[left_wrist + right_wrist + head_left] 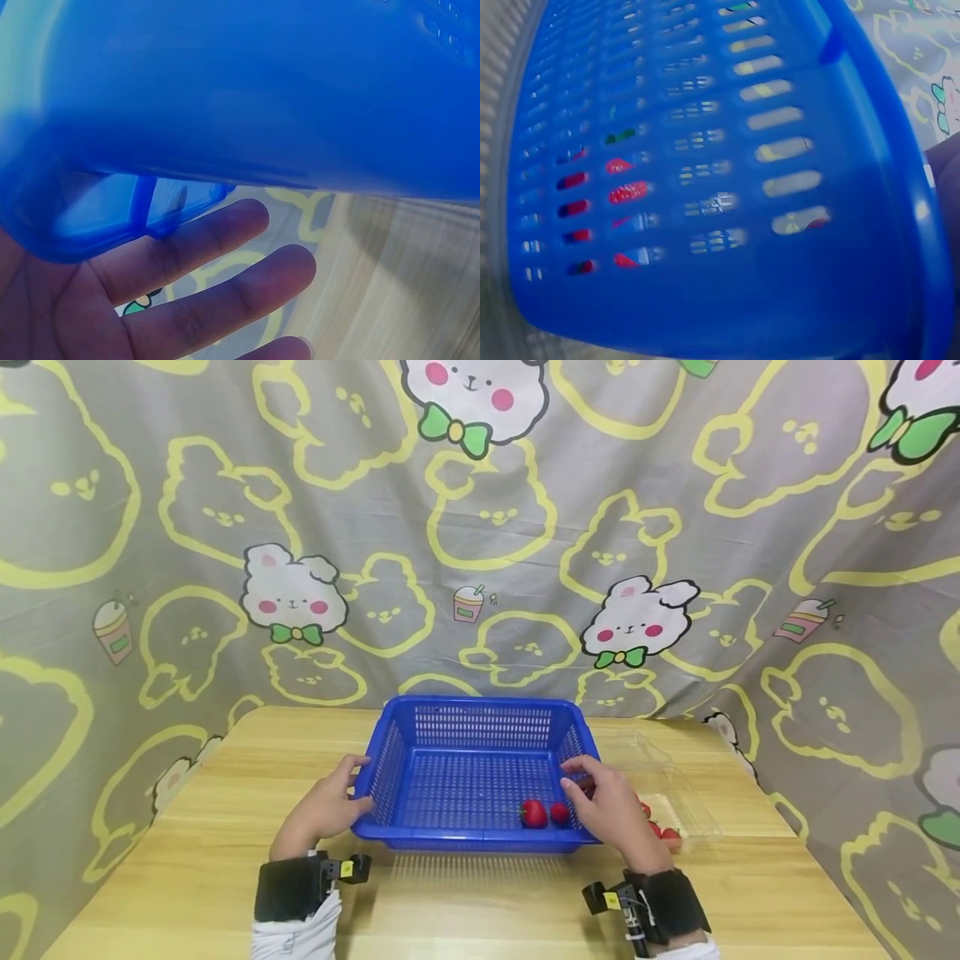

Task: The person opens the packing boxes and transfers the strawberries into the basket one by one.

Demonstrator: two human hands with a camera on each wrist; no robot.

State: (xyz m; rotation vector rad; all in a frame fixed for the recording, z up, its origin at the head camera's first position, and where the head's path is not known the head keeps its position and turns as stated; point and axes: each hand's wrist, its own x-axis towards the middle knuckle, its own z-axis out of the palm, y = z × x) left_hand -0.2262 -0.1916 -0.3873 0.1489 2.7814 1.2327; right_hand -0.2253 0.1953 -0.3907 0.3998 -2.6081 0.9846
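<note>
A blue plastic basket (480, 839) with slotted walls stands on the wooden table. Inside, near its front right corner, lie a large strawberry (534, 813) and a smaller one (559, 812). My left hand (327, 806) is at the basket's left rim, thumb tip right at the edge. In the left wrist view, its straight, spread fingers (225, 300) lie below the rim. My right hand (611, 802) reaches over the right rim, thumb and index finger apart above the smaller strawberry. A dark patch between them is too shaded to make out. Red shows through the basket's wall slots (630, 191) in the right wrist view.
A clear plastic box (701, 822) with an open lid stands right of the basket, partly behind my right hand. Several strawberries (670, 835) sit in it. A printed cloth (517, 652) hangs behind the wooden table (187, 877) and along its sides.
</note>
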